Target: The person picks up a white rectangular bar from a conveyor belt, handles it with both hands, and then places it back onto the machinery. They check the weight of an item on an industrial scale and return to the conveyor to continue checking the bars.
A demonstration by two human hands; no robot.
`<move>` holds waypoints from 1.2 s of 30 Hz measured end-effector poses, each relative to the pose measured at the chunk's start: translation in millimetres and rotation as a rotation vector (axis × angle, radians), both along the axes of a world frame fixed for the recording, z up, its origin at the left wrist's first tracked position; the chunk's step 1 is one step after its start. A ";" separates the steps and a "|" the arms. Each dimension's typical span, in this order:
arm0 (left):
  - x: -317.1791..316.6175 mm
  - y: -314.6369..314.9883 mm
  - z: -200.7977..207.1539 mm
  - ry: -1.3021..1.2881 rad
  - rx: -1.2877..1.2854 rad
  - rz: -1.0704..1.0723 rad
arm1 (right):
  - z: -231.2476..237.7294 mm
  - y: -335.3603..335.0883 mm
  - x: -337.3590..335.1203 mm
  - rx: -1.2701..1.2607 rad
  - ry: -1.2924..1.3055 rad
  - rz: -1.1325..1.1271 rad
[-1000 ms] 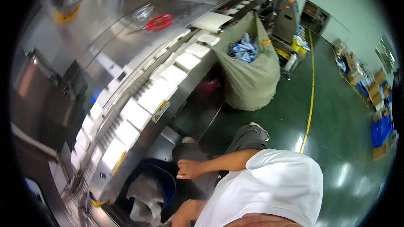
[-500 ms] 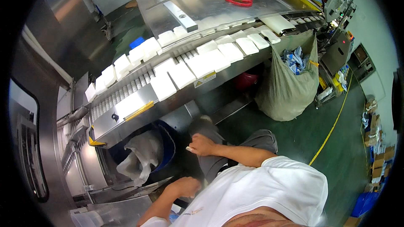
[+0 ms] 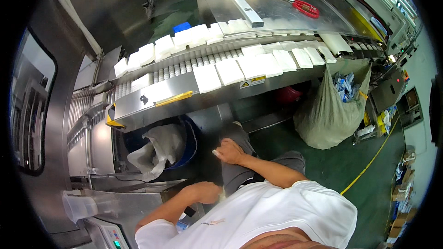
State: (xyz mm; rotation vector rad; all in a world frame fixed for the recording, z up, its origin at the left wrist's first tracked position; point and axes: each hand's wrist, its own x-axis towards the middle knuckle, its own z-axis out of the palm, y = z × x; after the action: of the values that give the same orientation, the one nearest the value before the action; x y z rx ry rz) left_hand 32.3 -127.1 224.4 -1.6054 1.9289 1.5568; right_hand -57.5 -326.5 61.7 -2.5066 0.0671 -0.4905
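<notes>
My right hand (image 3: 229, 151) is in front of my body above the grey trousers, its fingers curled closed. A small white bit shows at one fingertip; I cannot tell if it is a finger cover or something held. Lower and to the left, close against the white shirt, is my left hand (image 3: 207, 192), its fingers bent inward and partly hidden. Neither hand touches the roller conveyor (image 3: 161, 93) ahead. Flat white folded pads (image 3: 229, 71) lie along its near edge, and another row of white pads (image 3: 164, 46) lies along its far side.
Under the conveyor stands a blue bin (image 3: 190, 144) with a pale liner (image 3: 161, 150). A cloth sack (image 3: 330, 124) of blue and white scraps hangs at the right. Red-handled scissors (image 3: 305, 9) and a metal bar (image 3: 242, 3) lie on the steel top. A scale (image 3: 108, 233) is lower left.
The view has turned, so the conveyor and sack sit farther right and the scale's display has come into sight. Both hands stay near my body, their fingers still curled.
</notes>
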 end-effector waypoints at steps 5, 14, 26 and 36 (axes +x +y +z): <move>-2.5 -3.3 12.8 -0.033 0.054 0.052 | 1.4 -1.0 0.4 -0.020 -0.018 0.007; 0.8 2.5 -3.2 0.039 -0.074 -0.004 | 4.5 -0.1 0.7 0.050 0.027 0.010; 0.6 -2.5 7.8 0.005 -0.012 0.024 | -1.9 -1.8 0.2 -0.008 -0.008 0.018; 1.0 -9.0 8.8 0.002 -0.003 -0.022 | -4.3 -1.9 -2.3 0.003 -0.009 0.003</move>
State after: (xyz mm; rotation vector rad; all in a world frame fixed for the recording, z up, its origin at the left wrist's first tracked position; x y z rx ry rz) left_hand 33.4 -136.0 233.2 -1.5791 1.9434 1.5488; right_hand -59.7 -328.4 57.4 -2.5009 0.0609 -0.5004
